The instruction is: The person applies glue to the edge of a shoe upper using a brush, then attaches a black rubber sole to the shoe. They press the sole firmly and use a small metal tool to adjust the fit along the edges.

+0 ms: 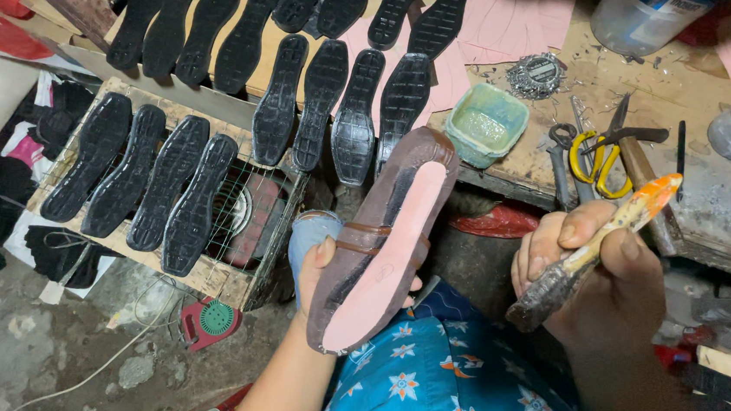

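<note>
- The left hand (316,262) is gripping a shoe (384,242) from beneath, fingers closed around its middle, the pink insole facing up.
- The right hand (605,272) is clasping a brush (592,249), fingers wrapped tight on its orange handle, the dark bristles pointing down toward the shoe's right.
- Just beyond, a green bowl (486,124) is sitting on the table (561,151), with scissors (600,150) lying to its right.
- Black soles (207,115) are lying in rows at the far left.
</note>
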